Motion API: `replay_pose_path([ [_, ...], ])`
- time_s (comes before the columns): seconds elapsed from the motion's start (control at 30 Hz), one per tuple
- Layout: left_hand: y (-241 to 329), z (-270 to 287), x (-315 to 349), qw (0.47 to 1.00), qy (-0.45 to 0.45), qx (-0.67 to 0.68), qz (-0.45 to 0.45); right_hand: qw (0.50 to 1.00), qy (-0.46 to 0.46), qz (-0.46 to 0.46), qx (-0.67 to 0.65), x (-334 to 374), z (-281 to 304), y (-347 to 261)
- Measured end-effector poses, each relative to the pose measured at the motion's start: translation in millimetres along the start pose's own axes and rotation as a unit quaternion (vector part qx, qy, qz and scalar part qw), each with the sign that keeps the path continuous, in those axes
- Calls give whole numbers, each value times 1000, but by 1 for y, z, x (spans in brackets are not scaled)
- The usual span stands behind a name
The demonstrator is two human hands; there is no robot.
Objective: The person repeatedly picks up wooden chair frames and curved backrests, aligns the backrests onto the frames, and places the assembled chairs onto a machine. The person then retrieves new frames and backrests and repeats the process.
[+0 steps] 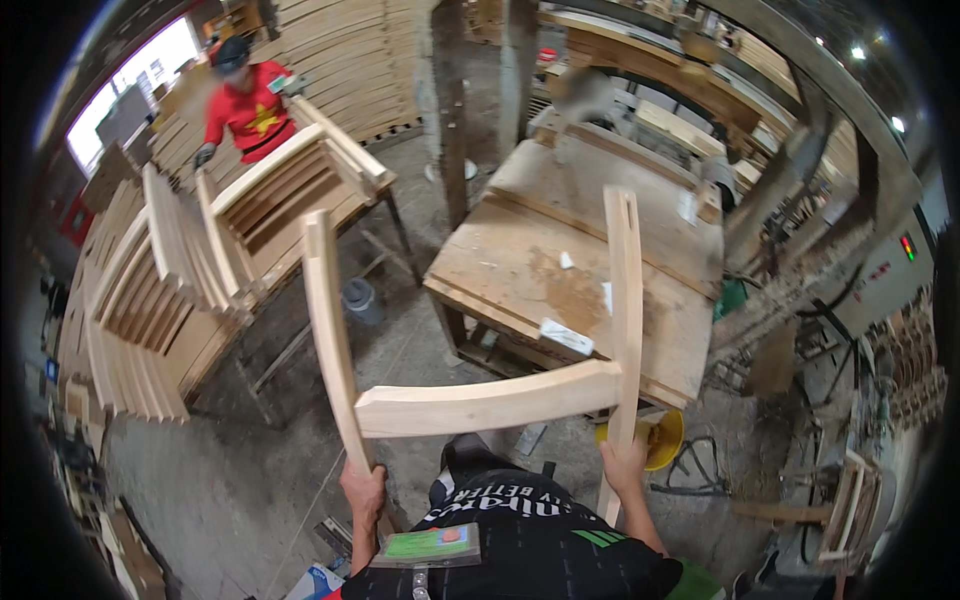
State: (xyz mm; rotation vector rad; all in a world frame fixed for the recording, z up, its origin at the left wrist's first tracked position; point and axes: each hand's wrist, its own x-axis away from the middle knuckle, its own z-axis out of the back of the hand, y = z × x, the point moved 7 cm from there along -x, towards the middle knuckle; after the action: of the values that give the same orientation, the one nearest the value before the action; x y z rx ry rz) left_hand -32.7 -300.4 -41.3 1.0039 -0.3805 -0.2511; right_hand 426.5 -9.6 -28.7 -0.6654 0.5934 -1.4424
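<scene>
Held out before me is a wooden chair frame, made of two long side posts joined by one curved crosspiece. My left hand is wrapped around the lower part of the left post, just below the crosspiece. Around the right post, my right hand is closed at about the same height. The upper post ends stick up free, and the right one shows a slot near its tip. The lower post ends are partly hidden by my hands and body.
A dusty wooden workbench stands ahead to the right, bearing a white block. A yellow bucket is by my right hand. To the left, a table holds stacked chair frames, with a co-worker in red behind. A grey bucket sits on the floor.
</scene>
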Motion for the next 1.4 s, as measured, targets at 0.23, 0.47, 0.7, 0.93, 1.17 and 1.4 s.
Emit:
replay_pose_path([
  [0.23,97,-150,-63,966,-187,-143,-105,980,90,-167,-66,35,46,82],
  [0.47,205,-289,-160,943,-257,-136,-159,966,102,-226,-76,-78,26,59],
  [0.7,170,-288,-175,933,-293,-161,-137,960,115,-257,-1,-59,-5,71],
  [0.93,207,-303,-149,890,-310,-242,-230,932,86,-351,-3,38,0,64],
  [1.17,281,-319,-65,661,-132,-145,-724,928,63,-366,40,171,-6,55],
  [1.4,316,-382,161,511,-355,61,-780,689,488,-525,109,447,80,-25],
])
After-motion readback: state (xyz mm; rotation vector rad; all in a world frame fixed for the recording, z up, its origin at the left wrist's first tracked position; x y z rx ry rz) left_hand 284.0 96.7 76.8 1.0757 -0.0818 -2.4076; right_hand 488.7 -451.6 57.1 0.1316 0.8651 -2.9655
